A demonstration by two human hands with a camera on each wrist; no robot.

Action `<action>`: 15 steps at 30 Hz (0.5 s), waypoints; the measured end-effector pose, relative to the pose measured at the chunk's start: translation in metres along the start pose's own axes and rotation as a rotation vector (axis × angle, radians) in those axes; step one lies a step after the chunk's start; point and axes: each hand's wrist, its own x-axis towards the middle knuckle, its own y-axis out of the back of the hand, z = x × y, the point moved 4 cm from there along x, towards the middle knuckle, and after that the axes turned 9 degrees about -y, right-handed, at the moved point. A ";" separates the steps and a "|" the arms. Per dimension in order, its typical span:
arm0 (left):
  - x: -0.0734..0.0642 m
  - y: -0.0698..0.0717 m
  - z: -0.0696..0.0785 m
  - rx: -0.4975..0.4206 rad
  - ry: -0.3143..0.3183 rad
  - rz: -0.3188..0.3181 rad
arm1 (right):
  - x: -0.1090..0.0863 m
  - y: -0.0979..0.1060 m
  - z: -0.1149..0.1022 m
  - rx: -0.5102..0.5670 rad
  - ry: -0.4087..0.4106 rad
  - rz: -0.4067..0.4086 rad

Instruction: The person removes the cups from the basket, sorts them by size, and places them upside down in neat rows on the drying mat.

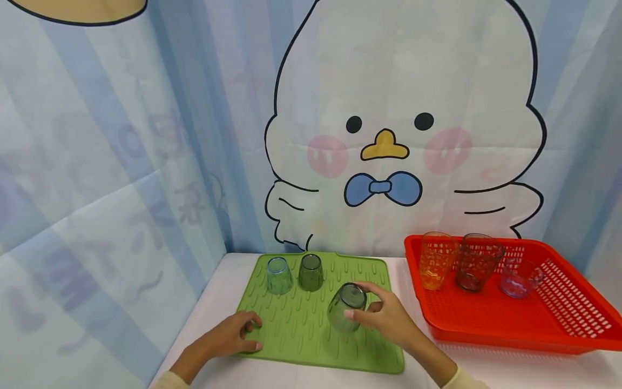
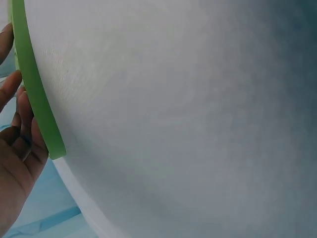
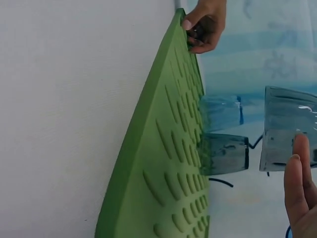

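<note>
My right hand (image 1: 391, 319) grips a grey-tinted glass tumbler (image 1: 344, 309) between thumb and fingers, its thick base facing up. In the right wrist view this tumbler (image 3: 282, 126) stands off from the ribbed green drying mat (image 3: 148, 148), with a gap between them. At the mat's front left corner, my left hand (image 1: 232, 336) rests with loosely bent fingers along the edge. A bluish glass (image 1: 279, 276) and a dark grey glass (image 1: 310, 273) stand upside down side by side at the mat's back left.
To the right of the mat is a red plastic basket (image 1: 476, 329). It holds an orange-tinted glass (image 1: 434, 265), a dark tall glass (image 1: 476, 265) and a low purple-tinted glass (image 1: 519, 280). A curtain (image 1: 228, 135) with a cartoon bird hangs close behind the white table (image 1: 218, 286).
</note>
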 end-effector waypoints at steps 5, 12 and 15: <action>0.000 0.001 0.001 -0.020 0.002 -0.009 | 0.009 -0.002 -0.006 -0.016 -0.003 0.024; 0.000 0.001 0.002 -0.036 0.008 -0.027 | 0.024 -0.003 -0.014 -0.046 -0.012 0.059; 0.001 0.001 0.002 -0.033 0.004 -0.034 | 0.031 -0.003 -0.014 -0.061 -0.006 0.073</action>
